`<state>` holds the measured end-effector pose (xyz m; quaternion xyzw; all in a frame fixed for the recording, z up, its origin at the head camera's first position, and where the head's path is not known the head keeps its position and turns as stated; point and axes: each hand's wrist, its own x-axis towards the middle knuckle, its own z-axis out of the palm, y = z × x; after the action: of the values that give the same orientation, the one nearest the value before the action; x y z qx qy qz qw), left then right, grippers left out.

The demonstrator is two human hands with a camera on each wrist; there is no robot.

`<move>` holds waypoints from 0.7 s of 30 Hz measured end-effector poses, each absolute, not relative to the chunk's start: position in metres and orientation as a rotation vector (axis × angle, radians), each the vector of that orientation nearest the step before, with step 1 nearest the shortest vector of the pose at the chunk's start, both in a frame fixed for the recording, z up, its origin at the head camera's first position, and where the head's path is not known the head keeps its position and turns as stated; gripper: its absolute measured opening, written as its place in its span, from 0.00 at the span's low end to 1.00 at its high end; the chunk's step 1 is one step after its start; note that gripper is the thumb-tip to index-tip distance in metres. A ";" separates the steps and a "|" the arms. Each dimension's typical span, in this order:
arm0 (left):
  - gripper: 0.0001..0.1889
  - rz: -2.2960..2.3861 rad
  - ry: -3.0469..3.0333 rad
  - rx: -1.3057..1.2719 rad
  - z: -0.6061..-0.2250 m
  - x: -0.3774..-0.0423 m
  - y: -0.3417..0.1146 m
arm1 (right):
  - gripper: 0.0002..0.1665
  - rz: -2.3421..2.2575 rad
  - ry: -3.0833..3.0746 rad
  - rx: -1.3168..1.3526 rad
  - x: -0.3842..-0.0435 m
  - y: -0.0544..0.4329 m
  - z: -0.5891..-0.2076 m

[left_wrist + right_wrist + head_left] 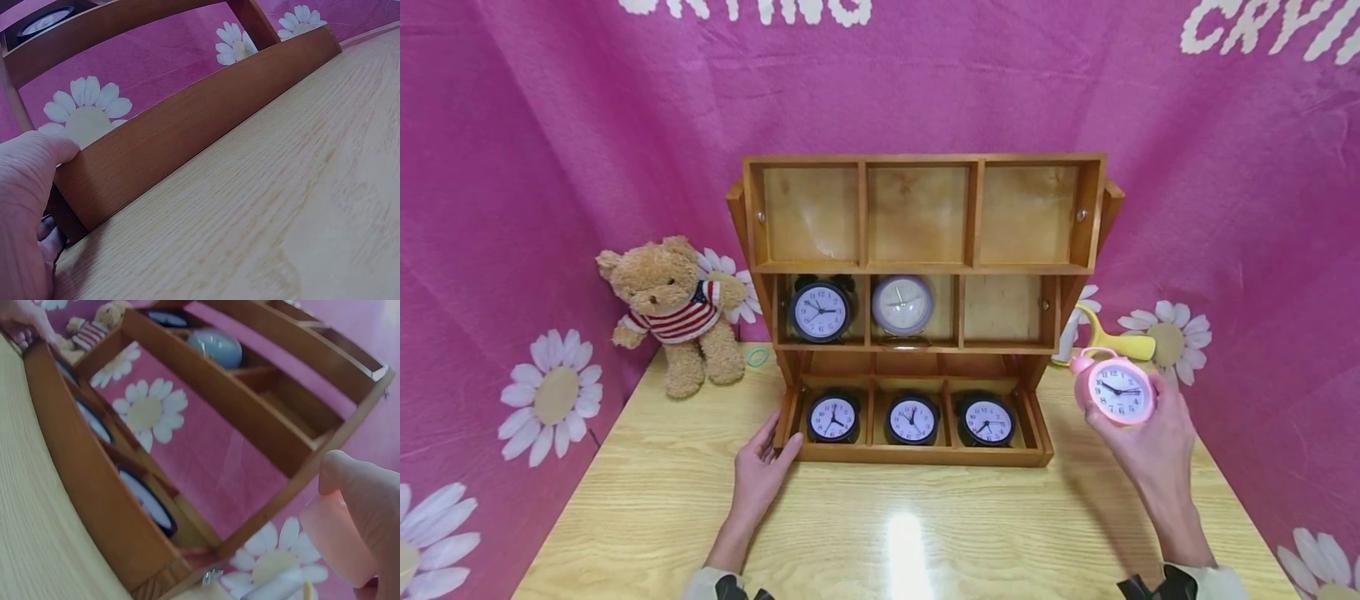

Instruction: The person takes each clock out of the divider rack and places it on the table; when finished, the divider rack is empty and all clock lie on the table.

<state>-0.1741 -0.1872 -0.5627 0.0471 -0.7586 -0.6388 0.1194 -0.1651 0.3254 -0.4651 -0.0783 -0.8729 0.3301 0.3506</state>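
Note:
A three-tier wooden shelf [925, 456] with compartments stands on the table. My left hand [762, 473] grips its lower left corner; the thumb lies over the front board's edge [156, 134] and the fingers are at the side. To the right of the shelf, my right hand [1150, 442] holds a pink alarm clock [1122, 392] up, dial facing me. Three dark-rimmed alarm clocks fill the bottom tier: left [833, 418], middle [912, 419] and right [987, 420]. The middle tier has a black alarm clock [820, 312] at left and a lavender round clock [902, 305] in the centre.
A teddy bear [673, 312] in a striped shirt leans at the back left, near a small green ring [757, 357]. Behind the pink clock are a yellow curved object [1120, 340] and a white item [1067, 337], both partly hidden. A pink flowered cloth [925, 92] hangs behind.

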 end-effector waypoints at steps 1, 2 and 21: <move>0.34 -1.868 -2.215 0.138 -0.563 -0.174 -0.187 | 0.47 0.856 -2.269 -0.205 -0.168 0.328 -0.468; 0.33 -1.866 -2.215 0.138 -0.562 -0.174 -0.187 | 0.46 0.860 -2.276 -0.201 -0.170 0.330 -0.472; 0.33 -1.879 -2.214 0.133 -0.562 -0.173 -0.187 | 0.54 0.987 -2.388 -0.414 -0.204 0.398 -0.536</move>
<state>-0.1726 -0.1873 -0.5623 0.0454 -0.7565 -0.6419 0.1169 -0.2041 0.3979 -0.5363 -0.1528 -0.8813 0.3642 0.2593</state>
